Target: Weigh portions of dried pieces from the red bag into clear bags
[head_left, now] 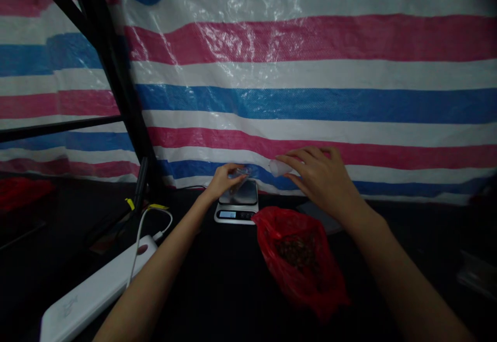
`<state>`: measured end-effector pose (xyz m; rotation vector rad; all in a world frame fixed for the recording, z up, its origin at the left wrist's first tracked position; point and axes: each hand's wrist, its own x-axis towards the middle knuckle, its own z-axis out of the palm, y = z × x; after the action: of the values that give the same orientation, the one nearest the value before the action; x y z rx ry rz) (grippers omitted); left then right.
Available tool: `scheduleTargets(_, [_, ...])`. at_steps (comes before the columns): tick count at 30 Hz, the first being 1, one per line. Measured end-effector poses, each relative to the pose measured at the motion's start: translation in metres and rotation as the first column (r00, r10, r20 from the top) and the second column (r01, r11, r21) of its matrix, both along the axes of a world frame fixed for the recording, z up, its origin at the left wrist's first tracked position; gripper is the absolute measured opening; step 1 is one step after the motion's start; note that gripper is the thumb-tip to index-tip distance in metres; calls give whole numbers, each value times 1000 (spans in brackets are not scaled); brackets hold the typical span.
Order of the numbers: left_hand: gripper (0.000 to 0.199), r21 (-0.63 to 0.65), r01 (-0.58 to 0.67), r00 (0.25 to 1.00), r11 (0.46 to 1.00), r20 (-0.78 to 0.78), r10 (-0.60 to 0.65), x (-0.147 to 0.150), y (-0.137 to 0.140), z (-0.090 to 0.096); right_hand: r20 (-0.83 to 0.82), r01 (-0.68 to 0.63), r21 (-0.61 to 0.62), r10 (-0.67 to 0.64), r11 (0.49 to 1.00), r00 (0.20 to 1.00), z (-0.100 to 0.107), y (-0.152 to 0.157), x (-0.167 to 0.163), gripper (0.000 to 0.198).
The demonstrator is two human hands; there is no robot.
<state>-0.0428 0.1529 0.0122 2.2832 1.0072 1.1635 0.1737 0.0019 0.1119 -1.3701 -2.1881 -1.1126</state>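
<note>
My left hand (227, 179) pinches the edge of a clear plastic bag (248, 172) above a small digital scale (237, 212) with a lit display. Something small and brownish shows low in the bag, too dim to name. To the right, my right hand (316, 176) is closed around a small translucent white plastic cup (280, 168), tilted with its mouth toward the bag. A gap separates cup and bag. Below my right hand lies an open red plastic bag (267, 238) holding many small brown pieces (298, 251), whose kind I cannot make out.
At the left lies a white power bank (101, 285) with a white cable (142, 228) plugged in. A black metal frame (112, 73) rises behind it. Striped plastic sheeting (310, 78) hangs behind the dark table (225, 290). Something red (23, 192) sits far left.
</note>
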Motion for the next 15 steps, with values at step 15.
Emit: scheduleTargets(15, [48,149,45,913,988,-407,20,39,-77,16,-234,-277,-432,190,858,953,-24,-31,33,31])
